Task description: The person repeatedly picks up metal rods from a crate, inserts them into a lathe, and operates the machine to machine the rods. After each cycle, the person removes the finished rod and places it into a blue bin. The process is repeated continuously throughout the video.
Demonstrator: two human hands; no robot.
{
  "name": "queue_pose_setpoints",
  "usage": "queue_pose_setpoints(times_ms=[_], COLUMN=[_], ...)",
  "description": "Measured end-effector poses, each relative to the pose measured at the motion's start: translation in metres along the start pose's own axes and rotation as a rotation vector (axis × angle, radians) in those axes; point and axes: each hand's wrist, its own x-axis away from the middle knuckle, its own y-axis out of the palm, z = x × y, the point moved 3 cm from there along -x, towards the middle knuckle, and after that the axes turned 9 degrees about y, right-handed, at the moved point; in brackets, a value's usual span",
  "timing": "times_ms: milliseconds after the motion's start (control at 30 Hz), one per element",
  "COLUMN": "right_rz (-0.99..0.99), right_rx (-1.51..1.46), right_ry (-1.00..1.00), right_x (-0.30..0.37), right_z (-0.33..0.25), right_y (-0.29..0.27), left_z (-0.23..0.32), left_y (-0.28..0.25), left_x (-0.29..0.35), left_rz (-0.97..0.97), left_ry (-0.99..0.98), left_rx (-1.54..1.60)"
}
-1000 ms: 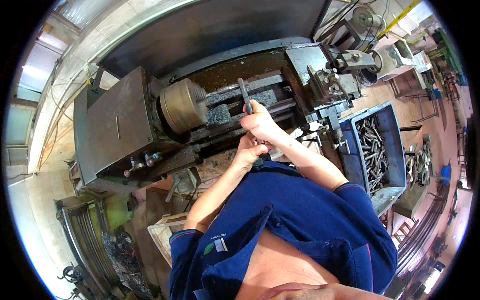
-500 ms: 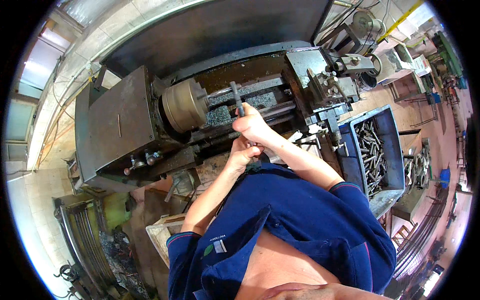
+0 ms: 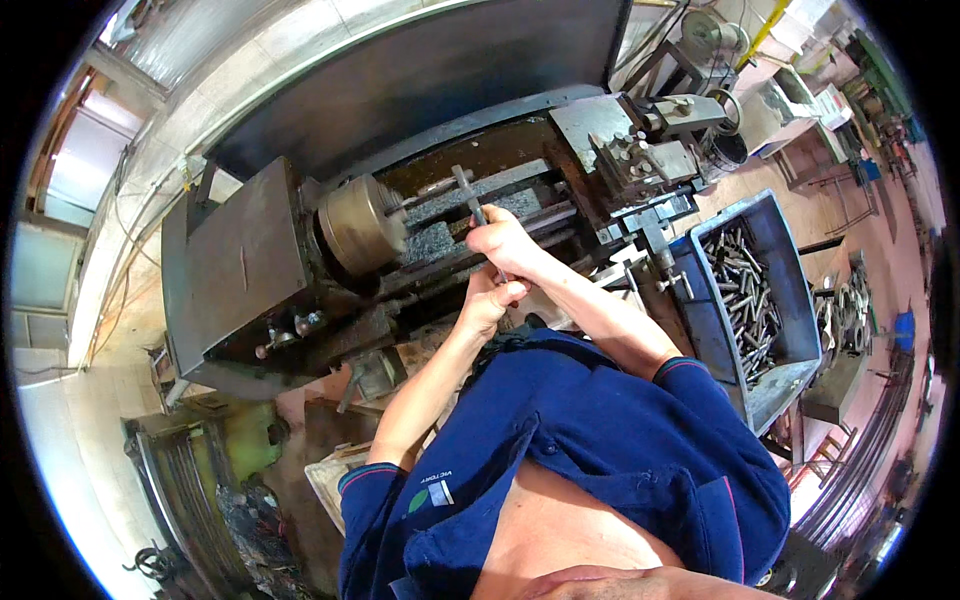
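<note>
Both my hands are on one long, narrow grey metal tool (image 3: pixel 466 188), whose exact kind I cannot make out. My right hand (image 3: pixel 502 245) is closed round its middle, and its far end sticks out beyond the fingers. Closer to my body, my left hand (image 3: pixel 492 302) pinches the near end. The far end lies by the tip of a thin metal rod (image 3: pixel 430 195) that stands out from the chuck (image 3: pixel 358 226) of a lathe; I cannot tell whether they touch. Below the rod, metal chips (image 3: pixel 428 245) lie on the lathe bed.
The lathe's headstock (image 3: pixel 240 265) is at the left, with the tool post and carriage (image 3: pixel 640 165) to the right. A blue bin (image 3: pixel 790 375) full of metal pieces stands at my right. A dark splash guard (image 3: pixel 420 75) rises behind the bed. Long bars (image 3: pixel 850 470) lie farther right.
The whole view has shifted slightly, with the lathe and bin lying at a small turn. Both hands keep their hold on the tool, which stays near the rod's tip.
</note>
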Motion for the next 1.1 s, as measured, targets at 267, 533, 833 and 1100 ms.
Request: queue_pose_setpoints(times_ms=[267,533,833,1100], right_rz=[-0.009,-0.027,-0.022,-0.061], right_rx=[0.089,0.073,-0.050,0.021], right_ry=[-0.034,-0.045,0.009,-0.022], right_x=[-0.007,0.000,0.002,-0.001], right_z=[0.003,0.000,-0.001,-0.002], right_y=[0.012,0.007,-0.003,0.013], left_z=[0.004,-0.007,-0.003,-0.007], left_y=[-0.007,-0.007,-0.001,-0.017], left_x=[0.007,0.004,0.001,0.005], left_rz=[0.045,0.067,0.049,0.061], left_ry=[0.089,0.054,0.005,0.069], left_rx=[-0.046,-0.033,-0.012,-0.047])
